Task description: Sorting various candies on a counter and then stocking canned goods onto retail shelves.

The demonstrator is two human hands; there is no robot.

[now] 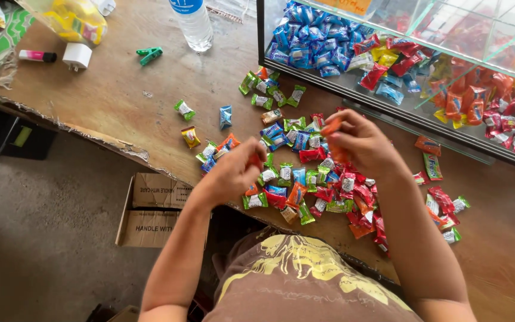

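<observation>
A spread of small wrapped candies (305,173) in green, blue, red and orange lies on a worn wooden table (120,101). My right hand (362,140) hovers over the pile with its fingers closed on several orange-wrapped candies (332,127). My left hand (236,170) rests at the pile's left edge, fingers curled; a bit of orange wrapper shows at its fingertips, but I cannot tell if it grips it. A glass display case (388,101) at the back right holds sorted blue, red, yellow and orange candies.
A clear water bottle (193,24) stands at the back. A green clip (149,55), a white plug adapter (77,56), a pink marker (37,56) and a yellow bag (70,19) lie at the left. A cardboard box (150,210) sits on the floor under the table's ragged front edge.
</observation>
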